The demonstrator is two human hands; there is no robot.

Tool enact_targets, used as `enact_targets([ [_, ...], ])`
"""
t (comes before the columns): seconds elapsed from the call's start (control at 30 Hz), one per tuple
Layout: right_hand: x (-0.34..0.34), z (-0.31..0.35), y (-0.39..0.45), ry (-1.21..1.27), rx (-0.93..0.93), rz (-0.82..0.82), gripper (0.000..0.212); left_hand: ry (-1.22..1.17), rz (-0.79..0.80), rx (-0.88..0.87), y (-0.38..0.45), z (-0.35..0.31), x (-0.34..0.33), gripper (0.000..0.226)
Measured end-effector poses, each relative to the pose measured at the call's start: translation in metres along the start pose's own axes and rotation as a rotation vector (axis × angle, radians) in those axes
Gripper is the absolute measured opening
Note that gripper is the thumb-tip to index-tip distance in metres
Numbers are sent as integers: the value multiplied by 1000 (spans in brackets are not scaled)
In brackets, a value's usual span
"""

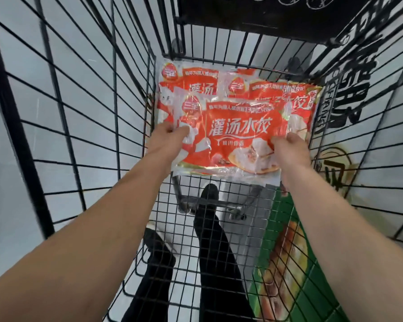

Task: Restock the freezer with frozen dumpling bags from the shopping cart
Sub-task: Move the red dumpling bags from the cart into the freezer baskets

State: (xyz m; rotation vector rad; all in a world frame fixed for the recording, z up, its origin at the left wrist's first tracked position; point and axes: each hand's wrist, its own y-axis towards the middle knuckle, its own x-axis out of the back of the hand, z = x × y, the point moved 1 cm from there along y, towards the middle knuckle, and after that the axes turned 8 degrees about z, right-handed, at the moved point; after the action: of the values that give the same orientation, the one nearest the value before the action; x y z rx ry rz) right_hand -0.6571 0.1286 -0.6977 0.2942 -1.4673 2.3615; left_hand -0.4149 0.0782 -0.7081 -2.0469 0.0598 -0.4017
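Dumpling bag (pixel 233 135) — left hand (pixel 170 138) pinches 1 edge, right hand (pixel 289 149) grips the other

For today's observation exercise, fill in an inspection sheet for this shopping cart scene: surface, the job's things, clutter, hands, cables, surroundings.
Surface: black wire shopping cart; its mesh floor shows bare at the near end.
Job's things: top dumpling bag, red and orange, gripped at both side edges; at least two more dumpling bags overlap beneath it at the far end.
Clutter: green package lies along the cart's right side.
Hands: left hand grips the top bag's left edge; right hand grips its right edge.
Cables: nothing seen.
Surroundings: pale floor seen through the wires; dark trouser legs and shoes below the cart; no freezer in view.
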Motion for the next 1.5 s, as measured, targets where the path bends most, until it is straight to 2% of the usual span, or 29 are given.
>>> enact_targets([
  [0.07,1,-6,-3,68,24,-14,26,-135,44,39,7,16,-4,72],
  [0.2,5,-5,-11,67,51,-60,11,-247,93,20,-25,7,-15,35],
  [0.27,7,-2,-23,70,78,-77,17,-318,86,8,-40,4,-15,15],
  [0.4,18,11,-71,134,111,-74,20,-395,73,-8,-87,-9,2,11],
  [0.57,41,24,-156,210,93,-95,19,-377,173,-94,-159,-27,37,18],
  [0.67,56,22,-211,236,107,-118,23,-347,244,-130,-206,-26,64,21],
  [0.77,63,5,-275,269,127,-140,17,-302,319,-220,-254,-18,95,18],
  [0.87,62,-32,-337,343,128,-191,13,-211,355,-313,-293,1,125,14],
  [1.03,50,-92,-415,479,101,-215,10,-31,379,-400,-334,29,151,22],
  [1.13,56,-123,-449,506,112,-250,10,51,397,-425,-356,40,147,22],
  [1.27,76,-166,-488,543,109,-316,10,172,520,-439,-390,52,127,20],
  [1.5,128,-268,-544,635,89,-487,12,366,660,-462,-459,92,43,19],
])
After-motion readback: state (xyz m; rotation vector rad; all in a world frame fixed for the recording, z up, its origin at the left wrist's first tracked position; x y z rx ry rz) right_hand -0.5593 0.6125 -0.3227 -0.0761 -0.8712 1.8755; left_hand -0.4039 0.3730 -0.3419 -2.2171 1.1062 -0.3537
